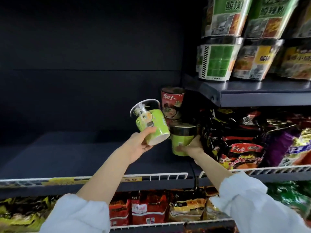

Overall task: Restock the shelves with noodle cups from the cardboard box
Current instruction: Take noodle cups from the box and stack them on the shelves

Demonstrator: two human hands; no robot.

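My left hand [140, 145] grips a green noodle cup [149, 122] by its base, tilted with its white lid to the upper left, in the air over the dark middle shelf [80, 157]. My right hand [193, 146] holds a second green cup with a black lid [180, 139] upright at the shelf's right end, near the back. Behind these stands a red noodle cup [171, 103] stacked on another cup that is mostly hidden. The cardboard box is out of sight.
A white wire rail [159, 176] runs along the shelf's front edge. Noodle packets [244, 140] fill the bay to the right. Large green noodle bowls [217, 63] stand on the higher right shelf [262, 96]. More packets [148, 211] lie on the shelf below.
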